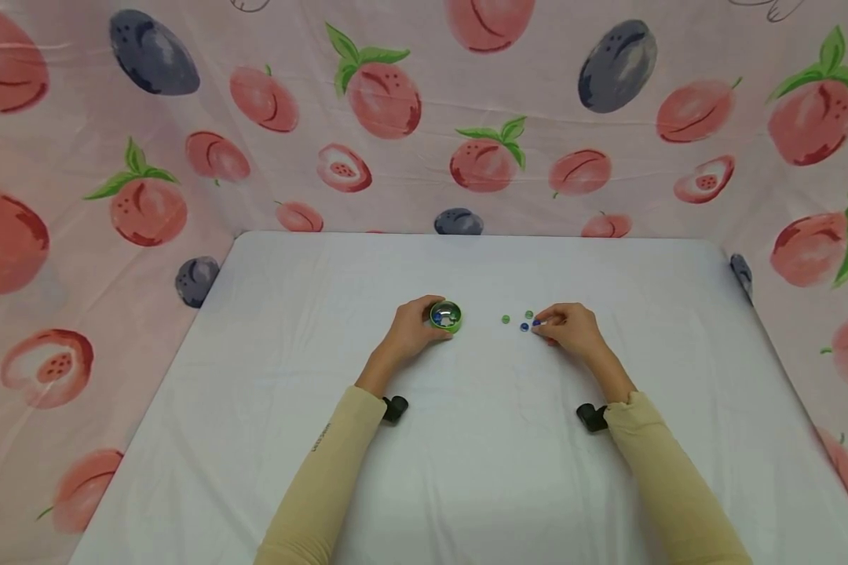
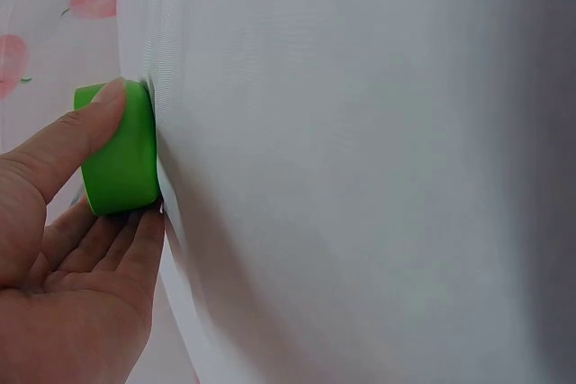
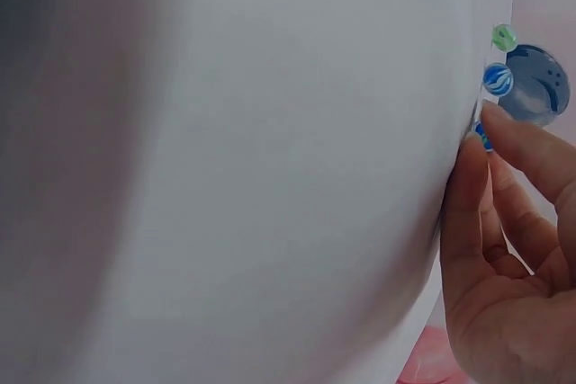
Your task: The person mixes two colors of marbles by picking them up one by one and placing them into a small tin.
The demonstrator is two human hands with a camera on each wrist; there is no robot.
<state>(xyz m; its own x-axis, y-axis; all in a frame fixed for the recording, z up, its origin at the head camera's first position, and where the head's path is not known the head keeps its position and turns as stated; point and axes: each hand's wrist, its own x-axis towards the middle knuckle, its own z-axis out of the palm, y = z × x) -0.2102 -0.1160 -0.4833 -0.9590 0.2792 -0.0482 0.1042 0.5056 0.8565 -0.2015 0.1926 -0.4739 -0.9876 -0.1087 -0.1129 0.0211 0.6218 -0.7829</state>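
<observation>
- The left hand (image 1: 411, 328) is clamped on a green cup (image 2: 121, 164), thumb on one side and fingers on the other.
- The cup stands upright on a white cloth (image 1: 466, 471), its shiny inside facing up. Something blue shows in there — marble or reflection, I cannot tell.
- The right hand (image 1: 574, 328) has its fingertips pinched together on a blue marble (image 3: 484, 137), low over the cloth; whether the marble touches the cloth is unclear.
- Three loose marbles lie between the cup and the right hand: a green marble (image 1: 505, 319) nearest the cup, a pale green marble (image 1: 529, 314), and a swirled blue marble (image 3: 498, 79) just beside the pinching fingertips.
- Both arms wear tan sleeves (image 1: 671, 479), with a small black camera (image 1: 591, 417) at each wrist.
- Behind the table hangs a pink cloth (image 1: 283, 173) — printed with red and dark blue fruit.
</observation>
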